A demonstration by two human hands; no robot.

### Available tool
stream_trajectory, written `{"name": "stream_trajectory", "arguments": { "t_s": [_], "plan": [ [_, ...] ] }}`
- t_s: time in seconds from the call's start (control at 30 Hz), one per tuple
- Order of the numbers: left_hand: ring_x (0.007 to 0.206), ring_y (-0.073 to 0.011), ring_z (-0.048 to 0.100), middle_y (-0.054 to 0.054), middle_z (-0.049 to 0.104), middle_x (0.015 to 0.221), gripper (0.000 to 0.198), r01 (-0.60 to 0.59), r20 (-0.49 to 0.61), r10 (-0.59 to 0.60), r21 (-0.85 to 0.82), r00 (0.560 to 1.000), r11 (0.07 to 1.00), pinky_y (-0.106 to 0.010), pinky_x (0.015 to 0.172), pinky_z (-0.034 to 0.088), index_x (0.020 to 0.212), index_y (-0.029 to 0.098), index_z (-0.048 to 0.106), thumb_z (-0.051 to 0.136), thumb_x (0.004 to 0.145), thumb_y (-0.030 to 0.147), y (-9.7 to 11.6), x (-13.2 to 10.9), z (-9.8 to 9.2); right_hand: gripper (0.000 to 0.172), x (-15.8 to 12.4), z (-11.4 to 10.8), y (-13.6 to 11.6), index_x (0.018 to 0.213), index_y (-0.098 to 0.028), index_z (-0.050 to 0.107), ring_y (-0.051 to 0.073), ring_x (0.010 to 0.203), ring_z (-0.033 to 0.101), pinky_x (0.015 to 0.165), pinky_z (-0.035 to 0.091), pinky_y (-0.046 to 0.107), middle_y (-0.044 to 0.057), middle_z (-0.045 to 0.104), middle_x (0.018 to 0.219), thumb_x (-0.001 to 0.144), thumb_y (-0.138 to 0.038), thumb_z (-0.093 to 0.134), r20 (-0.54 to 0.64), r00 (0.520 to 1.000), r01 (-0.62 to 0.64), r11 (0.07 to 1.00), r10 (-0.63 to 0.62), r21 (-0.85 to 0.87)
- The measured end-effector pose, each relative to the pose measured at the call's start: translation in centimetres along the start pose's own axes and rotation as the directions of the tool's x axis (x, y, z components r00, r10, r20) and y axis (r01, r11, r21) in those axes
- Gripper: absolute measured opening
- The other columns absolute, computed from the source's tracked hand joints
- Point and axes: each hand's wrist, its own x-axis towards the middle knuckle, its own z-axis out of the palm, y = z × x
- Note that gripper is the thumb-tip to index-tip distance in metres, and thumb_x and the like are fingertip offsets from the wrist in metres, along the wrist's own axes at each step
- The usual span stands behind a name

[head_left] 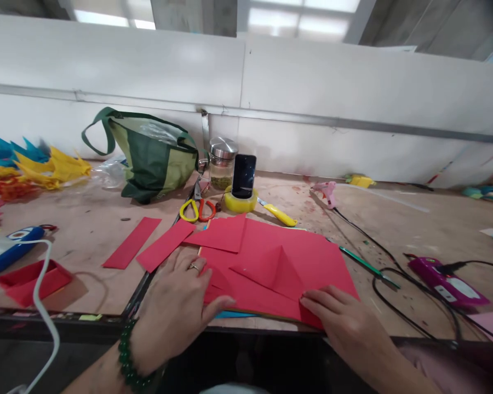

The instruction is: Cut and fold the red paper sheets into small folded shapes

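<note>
A large red paper sheet [296,257] with raised folds lies on the workbench near its front edge. My left hand [176,303] rests flat on the sheet's left side, fingers spread, a ring on one finger and a green bead bracelet at the wrist. My right hand [343,320] lies at the sheet's lower right corner, fingers pressing down on the paper. Two loose red paper strips [132,242] [165,245] lie to the left of the sheet. A smaller red piece [222,234] overlaps the sheet's top left.
Scissors with yellow and orange handles [197,210], a tape roll holding a phone [242,191], a jar [222,163], a green bag [152,153] and a yellow-handled knife [280,214] stand behind. A pink glue gun [327,192], black cables [394,273], a purple device [447,282], and a red paper box [33,280] lie around.
</note>
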Motion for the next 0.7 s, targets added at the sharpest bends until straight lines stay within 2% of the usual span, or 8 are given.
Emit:
{"name": "stream_trajectory", "arguments": {
  "t_s": [0.13,0.17,0.3,0.47,0.53,0.6,0.67,0.7],
  "plan": [
    [0.096,-0.0266,0.058,-0.010,0.064,0.107,0.039,-0.144,0.042,0.148,-0.090,0.988,0.986,-0.046,0.087,0.045,0.132,0.024,0.052,0.046,0.095,0.033,1.9,2.2,-0.2,0.035,0.5,0.0,0.2,0.096,-0.017,0.069,0.020,0.074,0.062,0.066,0.055,0.032,0.008,0.073,0.089,0.081,-0.002,0.040,0.015,1.000,0.010,1.000,-0.010,0.006],
    [0.092,-0.0248,0.058,-0.009,0.064,0.103,0.037,-0.128,0.063,0.134,-0.101,0.989,0.987,-0.041,0.082,0.047,0.131,0.023,0.052,0.046,0.095,0.026,2.4,2.8,0.3,0.035,0.5,0.0,0.2,0.096,-0.016,0.069,0.020,0.074,0.062,0.066,0.055,0.032,0.008,0.073,0.089,0.081,-0.002,0.040,0.020,1.000,0.012,1.000,-0.012,0.007],
    [0.088,-0.0234,0.059,-0.009,0.063,0.095,0.021,-0.031,0.120,0.045,-0.120,0.992,0.992,-0.034,0.074,0.048,0.108,0.017,0.063,0.047,0.094,0.020,3.6,4.3,1.9,0.035,0.2,0.2,0.0,0.097,-0.014,0.068,0.020,0.076,0.063,0.067,0.055,0.031,0.009,0.073,0.090,0.082,-0.002,0.040,0.022,1.000,0.014,1.000,-0.014,0.009],
    [0.080,-0.0232,0.059,-0.007,0.064,0.087,0.018,-0.130,0.143,0.140,-0.077,0.980,0.988,-0.035,0.071,0.045,0.086,0.018,0.065,0.049,0.091,0.013,3.1,3.8,1.0,0.039,-0.5,0.7,0.0,0.099,-0.014,0.068,0.019,0.078,0.064,0.065,0.055,0.029,0.009,0.073,0.092,0.083,0.001,0.036,-0.041,0.999,0.005,1.000,-0.005,-0.005],
    [0.076,-0.0211,0.059,-0.005,0.064,0.082,0.018,-0.099,0.138,0.111,-0.096,0.984,0.991,-0.033,0.069,0.045,0.079,0.018,0.063,0.050,0.091,0.018,2.7,3.3,0.7,0.038,-0.6,0.8,0.0,0.100,-0.015,0.068,0.019,0.079,0.064,0.066,0.055,0.029,0.009,0.073,0.092,0.083,0.001,0.038,-0.045,0.999,0.007,1.000,-0.008,-0.007],
    [0.072,-0.0206,0.060,-0.004,0.064,0.077,0.024,0.012,0.128,0.004,-0.121,0.992,0.993,-0.032,0.066,0.045,0.075,0.018,0.060,0.053,0.092,0.033,2.6,2.9,0.8,0.036,-0.6,0.9,0.0,0.099,-0.015,0.068,0.020,0.080,0.064,0.067,0.056,0.030,0.009,0.073,0.092,0.083,0.000,0.039,-0.046,0.999,0.005,1.000,-0.006,-0.011],
    [0.080,-0.0237,0.063,-0.008,0.067,0.087,0.031,0.079,0.085,-0.068,-0.133,0.994,0.988,-0.036,0.071,0.048,0.084,0.017,0.062,0.054,0.090,0.047,2.7,2.2,0.9,0.034,-0.5,0.9,0.0,0.097,-0.015,0.068,0.020,0.080,0.064,0.066,0.056,0.030,0.009,0.072,0.091,0.084,-0.001,0.040,-0.053,0.999,0.004,1.000,-0.005,-0.014],
    [0.090,-0.0262,0.063,-0.011,0.068,0.099,0.035,0.043,0.061,-0.035,-0.148,0.998,0.988,-0.038,0.077,0.049,0.095,0.017,0.063,0.054,0.089,0.050,2.7,1.6,0.7,0.033,-0.5,0.9,0.0,0.096,-0.015,0.068,0.020,0.080,0.064,0.066,0.056,0.030,0.009,0.072,0.090,0.084,-0.001,0.040,-0.056,0.998,0.000,1.000,-0.001,-0.013]
  ]
}}
